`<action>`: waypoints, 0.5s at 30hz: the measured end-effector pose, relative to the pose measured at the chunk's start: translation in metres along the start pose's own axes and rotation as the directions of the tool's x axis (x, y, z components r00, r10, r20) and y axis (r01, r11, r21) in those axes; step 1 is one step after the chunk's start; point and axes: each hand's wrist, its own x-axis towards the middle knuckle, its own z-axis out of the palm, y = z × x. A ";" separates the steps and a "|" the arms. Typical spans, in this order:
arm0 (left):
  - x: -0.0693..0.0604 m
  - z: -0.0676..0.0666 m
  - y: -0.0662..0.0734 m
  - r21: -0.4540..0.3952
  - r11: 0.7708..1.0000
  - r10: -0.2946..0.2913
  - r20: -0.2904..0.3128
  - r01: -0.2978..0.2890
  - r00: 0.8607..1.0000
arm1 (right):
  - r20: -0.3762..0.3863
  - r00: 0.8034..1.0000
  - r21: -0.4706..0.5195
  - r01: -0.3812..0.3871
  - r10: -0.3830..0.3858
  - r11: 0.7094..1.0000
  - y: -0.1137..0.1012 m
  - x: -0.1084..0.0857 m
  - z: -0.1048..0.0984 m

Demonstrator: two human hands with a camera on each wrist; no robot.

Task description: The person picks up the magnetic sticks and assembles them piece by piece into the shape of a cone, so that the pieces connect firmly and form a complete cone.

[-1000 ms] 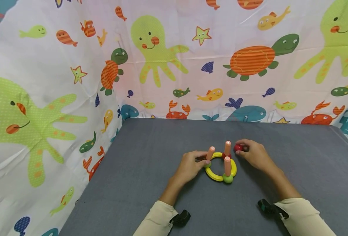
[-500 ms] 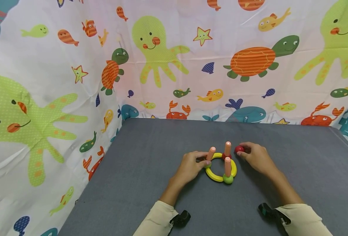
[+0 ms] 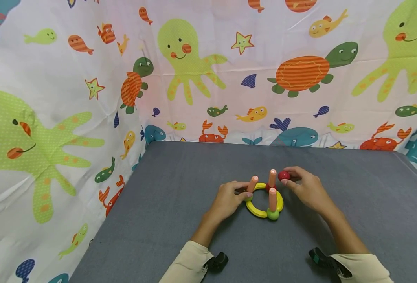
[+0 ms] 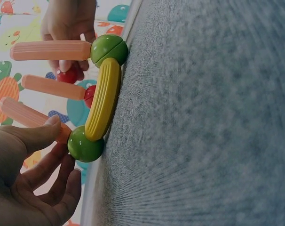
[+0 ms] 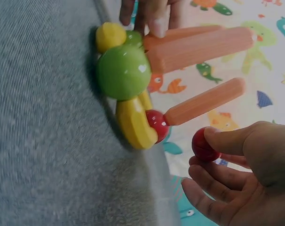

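Note:
A ring of curved yellow pieces (image 3: 257, 211) and balls lies on the grey table, with three peach rods standing up from it. My left hand (image 3: 227, 200) pinches the left rod (image 4: 25, 112) near its green ball (image 4: 85, 144) between thumb and fingers. Another green ball (image 5: 123, 71) bears the near rod (image 3: 272, 199); a red ball (image 5: 157, 125) bears the far rod (image 5: 206, 101). Beyond the ring's right side, my right hand (image 3: 308, 188) holds a loose red ball (image 3: 283, 175) between thumb and fingertips. In the right wrist view this ball is apart from the far rod.
The grey table (image 3: 180, 169) reaches back to a curtain (image 3: 208, 78) printed with sea animals, which also hangs along the left side. Dark wrist cameras sit at both sleeves, the left camera (image 3: 218, 262) and the right camera (image 3: 319, 256).
My right hand dips slightly, then comes up and a little left with the red ball, nearer the far rod. The left hand and the ring stay in place.

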 end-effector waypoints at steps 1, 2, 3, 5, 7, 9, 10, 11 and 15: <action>0.000 0.000 0.000 -0.002 1.000 0.001 0.000 -0.001 1.000 | -0.005 1.000 0.001 0.002 -0.002 1.000 -0.002 -0.002 -0.001; 0.000 0.000 0.000 -0.003 1.000 0.003 0.000 -0.003 1.000 | -0.012 1.000 0.001 0.006 -0.006 1.000 -0.004 -0.003 -0.002; 0.001 0.000 0.000 -0.004 1.000 0.003 -0.001 -0.003 1.000 | -0.020 1.000 0.004 0.008 -0.008 1.000 -0.007 -0.004 -0.004; 0.000 0.000 0.001 -0.007 1.000 0.000 0.001 0.000 1.000 | -0.041 0.999 0.008 0.011 -0.010 1.000 -0.011 -0.006 -0.006; 0.001 0.000 0.001 -0.006 1.000 0.000 0.002 0.000 1.000 | -0.060 0.998 0.010 0.017 -0.017 1.000 -0.015 -0.008 -0.009; 0.000 0.000 0.001 -0.006 1.000 -0.002 0.003 0.002 1.000 | -0.074 0.997 0.012 0.025 -0.024 1.000 -0.018 -0.010 -0.011; 0.000 0.000 0.001 -0.005 1.000 -0.003 0.004 0.003 1.000 | -0.079 0.996 0.013 0.030 -0.029 0.999 -0.019 -0.010 -0.013; 0.000 0.000 0.001 -0.004 1.000 -0.002 0.004 0.002 1.000 | -0.082 0.996 0.013 0.035 -0.034 0.999 -0.020 -0.011 -0.013; -0.001 0.000 0.000 -0.008 1.000 0.002 0.001 -0.002 1.000 | -0.102 0.993 0.017 0.064 -0.062 0.998 -0.024 -0.014 -0.015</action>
